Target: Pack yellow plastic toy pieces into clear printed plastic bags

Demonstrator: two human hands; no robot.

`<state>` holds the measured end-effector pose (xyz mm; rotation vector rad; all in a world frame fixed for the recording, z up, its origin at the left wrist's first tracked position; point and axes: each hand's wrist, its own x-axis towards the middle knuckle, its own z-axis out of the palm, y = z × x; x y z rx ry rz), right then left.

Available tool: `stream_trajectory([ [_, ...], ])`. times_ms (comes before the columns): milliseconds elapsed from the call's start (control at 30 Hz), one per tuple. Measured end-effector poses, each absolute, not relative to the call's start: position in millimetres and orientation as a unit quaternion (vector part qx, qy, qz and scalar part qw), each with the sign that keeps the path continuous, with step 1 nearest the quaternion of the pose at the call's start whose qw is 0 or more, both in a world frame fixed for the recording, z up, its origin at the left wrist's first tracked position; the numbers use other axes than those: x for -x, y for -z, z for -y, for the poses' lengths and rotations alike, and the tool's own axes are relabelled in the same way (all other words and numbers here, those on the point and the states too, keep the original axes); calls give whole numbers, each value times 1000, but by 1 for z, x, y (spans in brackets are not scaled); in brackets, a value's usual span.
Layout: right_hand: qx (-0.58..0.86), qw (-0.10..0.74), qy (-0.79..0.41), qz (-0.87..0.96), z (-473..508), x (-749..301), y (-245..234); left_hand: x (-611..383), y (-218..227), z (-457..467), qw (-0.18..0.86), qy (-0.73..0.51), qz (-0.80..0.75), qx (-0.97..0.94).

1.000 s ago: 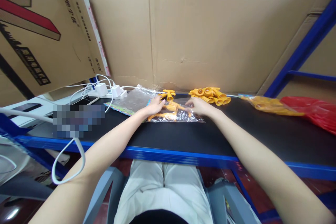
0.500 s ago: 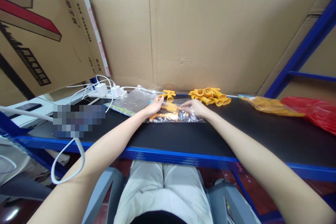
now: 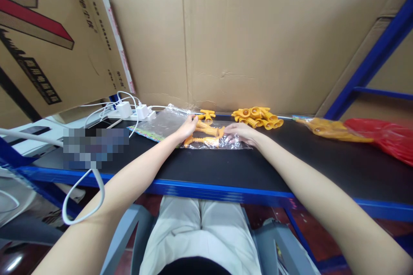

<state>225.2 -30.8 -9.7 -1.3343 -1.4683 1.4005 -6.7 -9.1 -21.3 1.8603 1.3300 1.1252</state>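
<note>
The clear plastic bag (image 3: 215, 141) with the long orange plastic toy pieces (image 3: 206, 130) inside it is laid flat on the black worktop (image 3: 290, 165), in the middle and towards the far edge. Its left end is met by the left hand (image 3: 187, 127), whose fingers are curled against the bag mouth and the ends of the orange pieces; whether anything is pinched between them cannot be told. The right hand (image 3: 239, 132) is laid on the right part of the bag, its fingers spread flat and holding nothing.

The work in hand is judged to be the seating of the pieces in the bag. It is best done with the film pressed down by the flat right hand, so that the bag is not dragged along the worktop. The pieces should be eased in lengthwise and side by side, not crossed, so that the thin film is neither snagged nor bunched.

A stack of empty clear bags (image 3: 159, 125) is seen just to the left, a single loose orange piece (image 3: 207, 115) just beyond, and a heap of loose orange pieces (image 3: 258, 117) at the far right of the bag. A white power strip (image 3: 133, 112) is placed farther left.
</note>
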Motion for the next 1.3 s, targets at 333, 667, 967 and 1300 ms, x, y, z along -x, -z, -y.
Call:
stream_trajectory([
  [333, 511, 310, -542, 590, 33, -221, 11, 1, 17, 25, 84, -272, -419, -862],
  [667, 527, 344, -524, 575, 32, -218, 11, 1, 16, 26, 115, -188, -396, -891],
  [967, 465, 191, -508, 699, 42, -221, 6, -3, 11, 33, 135, -163, -372, -904],
  [1300, 482, 256, -490, 680, 38, -220, 10, -4, 11, 35, 138, -138, -410, -891],
])
